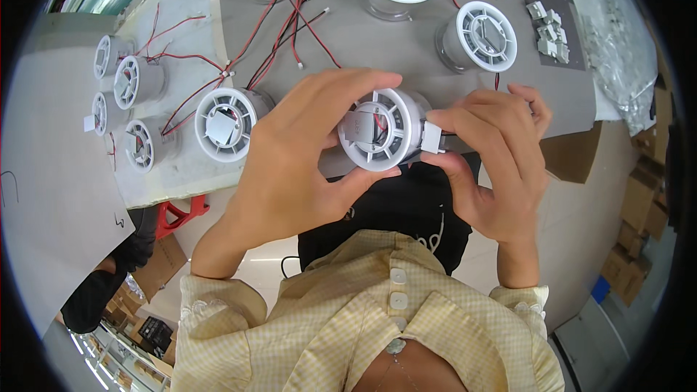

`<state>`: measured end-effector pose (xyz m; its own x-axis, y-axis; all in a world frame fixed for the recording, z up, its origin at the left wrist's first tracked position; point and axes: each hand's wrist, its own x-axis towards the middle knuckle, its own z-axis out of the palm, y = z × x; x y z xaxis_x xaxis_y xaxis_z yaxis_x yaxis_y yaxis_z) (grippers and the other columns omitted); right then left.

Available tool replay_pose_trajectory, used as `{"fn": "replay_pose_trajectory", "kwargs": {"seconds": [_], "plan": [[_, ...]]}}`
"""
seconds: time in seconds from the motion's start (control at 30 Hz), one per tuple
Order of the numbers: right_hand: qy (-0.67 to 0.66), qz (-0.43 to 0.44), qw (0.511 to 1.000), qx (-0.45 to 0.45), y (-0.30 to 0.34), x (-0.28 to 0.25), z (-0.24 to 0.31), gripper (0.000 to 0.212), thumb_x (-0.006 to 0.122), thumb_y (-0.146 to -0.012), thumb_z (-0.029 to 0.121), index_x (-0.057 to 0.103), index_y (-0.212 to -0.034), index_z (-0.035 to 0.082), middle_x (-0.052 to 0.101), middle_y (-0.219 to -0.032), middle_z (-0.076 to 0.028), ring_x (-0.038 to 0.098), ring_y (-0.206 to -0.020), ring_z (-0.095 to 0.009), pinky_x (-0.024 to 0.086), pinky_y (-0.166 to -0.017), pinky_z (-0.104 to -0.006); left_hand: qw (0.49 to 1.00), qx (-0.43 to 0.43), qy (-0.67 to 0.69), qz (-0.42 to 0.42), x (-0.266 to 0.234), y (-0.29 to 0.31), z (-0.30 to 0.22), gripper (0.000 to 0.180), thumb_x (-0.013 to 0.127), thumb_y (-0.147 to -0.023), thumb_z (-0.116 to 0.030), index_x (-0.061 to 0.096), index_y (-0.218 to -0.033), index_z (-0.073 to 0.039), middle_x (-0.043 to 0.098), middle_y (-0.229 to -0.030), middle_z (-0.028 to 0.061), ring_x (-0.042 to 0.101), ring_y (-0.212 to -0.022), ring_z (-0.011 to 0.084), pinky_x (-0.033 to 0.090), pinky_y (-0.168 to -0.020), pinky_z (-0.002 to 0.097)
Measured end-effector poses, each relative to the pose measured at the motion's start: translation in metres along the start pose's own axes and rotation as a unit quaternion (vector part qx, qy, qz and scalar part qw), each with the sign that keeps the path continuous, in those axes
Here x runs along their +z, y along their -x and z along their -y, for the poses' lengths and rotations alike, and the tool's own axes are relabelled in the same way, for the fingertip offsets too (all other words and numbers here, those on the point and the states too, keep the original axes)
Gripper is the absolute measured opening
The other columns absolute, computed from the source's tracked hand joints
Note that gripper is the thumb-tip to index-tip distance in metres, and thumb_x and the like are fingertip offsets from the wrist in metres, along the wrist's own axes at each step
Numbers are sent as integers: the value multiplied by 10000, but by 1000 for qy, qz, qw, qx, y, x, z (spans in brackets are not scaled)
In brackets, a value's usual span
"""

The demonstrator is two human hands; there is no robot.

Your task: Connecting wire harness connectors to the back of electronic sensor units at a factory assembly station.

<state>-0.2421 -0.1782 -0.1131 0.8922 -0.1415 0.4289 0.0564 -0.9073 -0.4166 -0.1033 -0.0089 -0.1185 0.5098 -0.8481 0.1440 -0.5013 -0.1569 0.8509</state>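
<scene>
Thumb and fingers of my left hand (283, 149) are wrapped round a white round housing (397, 125) with a spoked rim. A grey-white square pad (359, 128) shows in its middle, and a bit of red wire beside the pad. Against the housing's right side, my right hand (501, 160) pinches a small white block (431, 138) between thumb and index finger. A dark wire runs by the block. Whether the block is fixed to the housing or only touches it, I cannot tell. My other right fingers are curled loosely above.
Similar housings, such as one at the right (485, 36) and one by my left wrist (224, 125), stand on the grey tabletop (319, 51) with red and black wires (294, 22). Small white blocks (549, 33) lie at the right, near clear plastic bags (617, 43). A red stool (181, 216) stands below left.
</scene>
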Motion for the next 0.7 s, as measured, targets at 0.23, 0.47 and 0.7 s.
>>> {"fn": "replay_pose_trajectory", "kwargs": {"seconds": [0.23,0.47,0.7], "plan": [[-43,-50,998,-5,-1,10,-5,308,780,-712,187,703,-985,66,597,-848,-40,610,-838,-234,422,-873,-448,996,-52,71,9,0,1,-1,722,877,-661,-76,562,-1310,-56,618,-1247,92,617,-1115,194,627,-745,290],[-61,-9,997,-39,-7,3,-9,346,807,-683,110,687,-991,8,619,-843,-106,614,-823,-294,487,-817,-431,999,-39,35,8,4,3,2,701,870,-688,-108,558,-1315,-73,608,-1258,86,603,-1133,191,626,-731,305],[-97,-69,992,-39,-3,20,-6,307,768,-706,71,665,-982,-18,590,-876,-132,602,-806,-326,492,-692,-416,998,-19,55,-19,8,4,1,675,814,-672,-11,549,-1288,-87,607,-1186,113,598,-998,299,559,-659,337]]}}
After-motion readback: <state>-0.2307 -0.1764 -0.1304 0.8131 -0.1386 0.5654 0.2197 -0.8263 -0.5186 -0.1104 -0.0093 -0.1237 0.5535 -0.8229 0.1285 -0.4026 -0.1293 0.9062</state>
